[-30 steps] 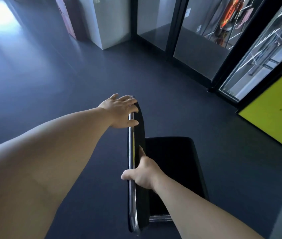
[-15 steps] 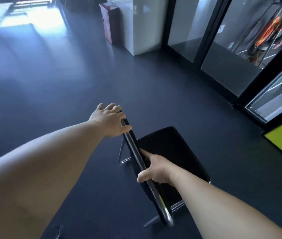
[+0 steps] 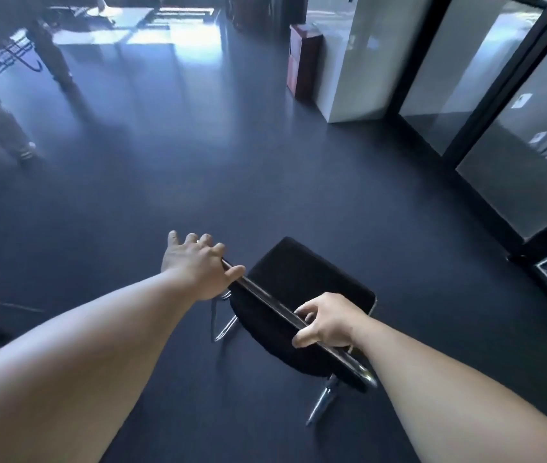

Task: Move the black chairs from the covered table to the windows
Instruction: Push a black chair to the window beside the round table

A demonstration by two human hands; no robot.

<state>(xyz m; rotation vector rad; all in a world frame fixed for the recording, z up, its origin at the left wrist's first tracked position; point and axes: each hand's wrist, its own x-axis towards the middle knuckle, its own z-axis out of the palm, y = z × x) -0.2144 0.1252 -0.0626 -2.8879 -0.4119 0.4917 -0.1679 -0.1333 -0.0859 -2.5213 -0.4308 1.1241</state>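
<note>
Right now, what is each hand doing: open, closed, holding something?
Left hand: closed, gripping the far end of the backrest of the black chair.
Right hand: closed, gripping the near end of the same backrest.

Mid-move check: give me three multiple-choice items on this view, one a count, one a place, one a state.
1. How many hands are on the back of the chair?
A. none
B. one
C. two

2. Where is the red box?
A. on the chair's seat
B. beside the white pillar
C. under the chair

3. How does the chair stand?
A. upright
B. on its side
C. upside down

Answers:
1. C: the left hand and the right hand each grip the top of the back.
2. B: the red box stands on the floor at the white pillar's left side, far from the chair.
3. A: the seat faces up, with the metal legs below it.
</note>
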